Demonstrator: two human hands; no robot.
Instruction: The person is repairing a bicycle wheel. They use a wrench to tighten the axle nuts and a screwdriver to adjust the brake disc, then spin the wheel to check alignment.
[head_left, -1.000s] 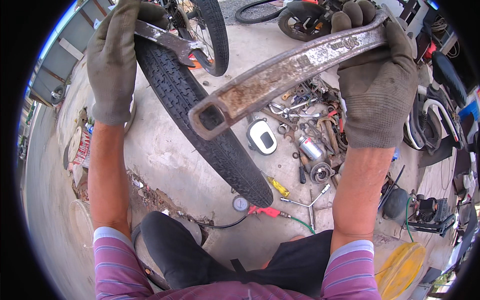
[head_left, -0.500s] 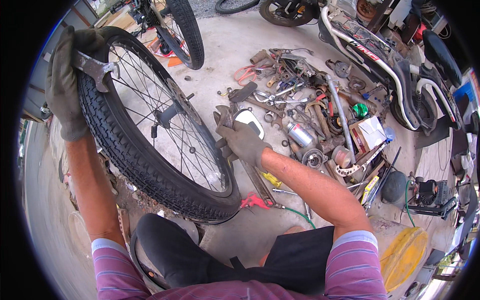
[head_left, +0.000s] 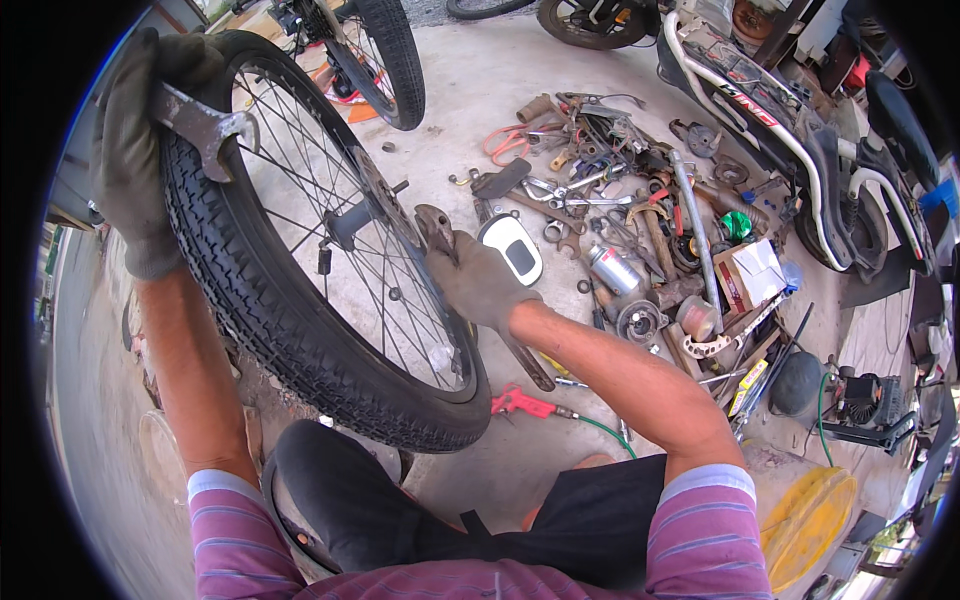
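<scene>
A spoked bicycle wheel with a black knobbly tyre [head_left: 270, 320] leans upright between my arms, its hub [head_left: 350, 225] facing right. My left hand [head_left: 135, 190], in a grey-brown glove, is closed at the tyre's upper left. It grips a worn open-end wrench [head_left: 212, 132], whose jaw lies across the tyre and rim. My right hand [head_left: 480, 285], gloved too, wraps round an adjustable wrench [head_left: 434, 225]. That wrench's head points up beside the wheel's right side, and its handle emerges below the hand. Whether its jaw touches the wheel I cannot tell.
Right of the wheel spreads a heap of tools and parts, with a spray can [head_left: 612, 270] and a white-rimmed mirror [head_left: 512, 250]. A red air gun [head_left: 525, 402] with green hose lies near my knees. A motorbike frame [head_left: 770, 130] stands far right; another bicycle wheel [head_left: 390, 65] stands behind.
My right hand has moved left with the adjustable wrench, bringing its head closer to the wheel's side. My left hand keeps its hold. The whole view has shifted slightly.
</scene>
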